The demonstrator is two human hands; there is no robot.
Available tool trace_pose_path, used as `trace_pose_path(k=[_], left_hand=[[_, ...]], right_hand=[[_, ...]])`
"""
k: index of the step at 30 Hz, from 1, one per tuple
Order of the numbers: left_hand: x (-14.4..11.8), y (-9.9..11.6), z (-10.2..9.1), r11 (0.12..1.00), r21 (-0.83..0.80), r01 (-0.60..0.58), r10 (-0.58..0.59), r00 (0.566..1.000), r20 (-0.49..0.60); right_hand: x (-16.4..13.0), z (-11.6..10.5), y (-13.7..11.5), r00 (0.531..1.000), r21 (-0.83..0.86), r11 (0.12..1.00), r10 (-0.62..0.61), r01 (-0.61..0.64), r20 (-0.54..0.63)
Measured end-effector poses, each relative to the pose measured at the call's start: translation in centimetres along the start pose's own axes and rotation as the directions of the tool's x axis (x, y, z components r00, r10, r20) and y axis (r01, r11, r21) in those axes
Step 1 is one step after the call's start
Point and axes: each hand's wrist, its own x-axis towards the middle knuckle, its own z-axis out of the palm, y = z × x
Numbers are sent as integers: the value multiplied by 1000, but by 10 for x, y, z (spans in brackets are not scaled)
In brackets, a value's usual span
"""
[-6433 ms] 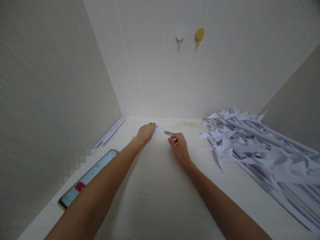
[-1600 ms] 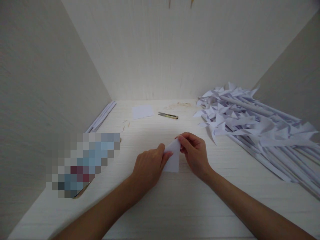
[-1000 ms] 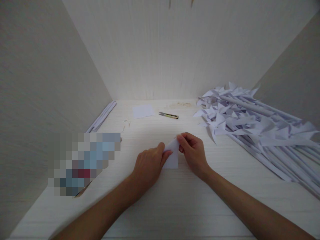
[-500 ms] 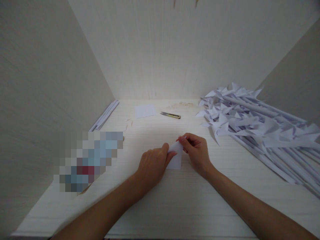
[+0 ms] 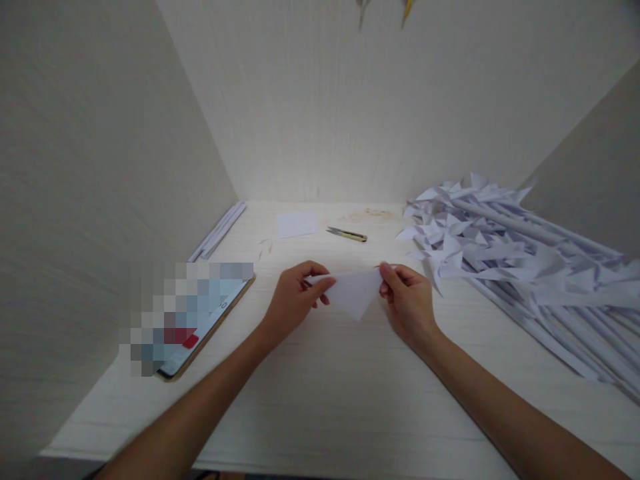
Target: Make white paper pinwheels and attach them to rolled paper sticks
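A small white paper piece [image 5: 354, 293], folded into a triangle with its point toward me, hangs just above the pale desk [image 5: 320, 393]. My left hand [image 5: 295, 300] pinches its left corner and my right hand [image 5: 407, 303] pinches its right corner. Farther back on the desk lie a small pair of snips [image 5: 347, 234] and a white paper square [image 5: 297, 225], both untouched.
A large heap of white paper pinwheels on rolled paper sticks [image 5: 510, 257] fills the right side. A phone [image 5: 200, 320] lies at the left, near my left forearm. Rolled paper sticks [image 5: 220, 230] rest along the left wall. Walls close in on three sides.
The folded paper has been lifted off the desk and turned, so it now stretches wide between both hands, which have spread apart. The view has tilted slightly.
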Motion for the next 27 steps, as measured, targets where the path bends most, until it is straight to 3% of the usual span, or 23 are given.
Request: trace_pose_path(k=[4,8,12,18,27], left_hand=[[4,1,-2,975,-222,-14,-33,978,-204],[7,-2,-3,913,-406,-35,-102,945,-312],[9,-6,-5,869,-495,-9,-169,935,-313],[9,-6,-6,839,-543,-29,-165,938,-305],[8,-5,-6,862,-506,-42,-150,931,-332]], right_hand=[[-2,0,0,999,25,998,52,-52,8],[-4,-1,3,996,-36,998,53,-51,74],[-7,1,2,986,-130,991,52,-32,159],[-10,3,-1,981,-177,984,53,-19,188],[-15,4,-6,978,-268,961,-9,66,209]])
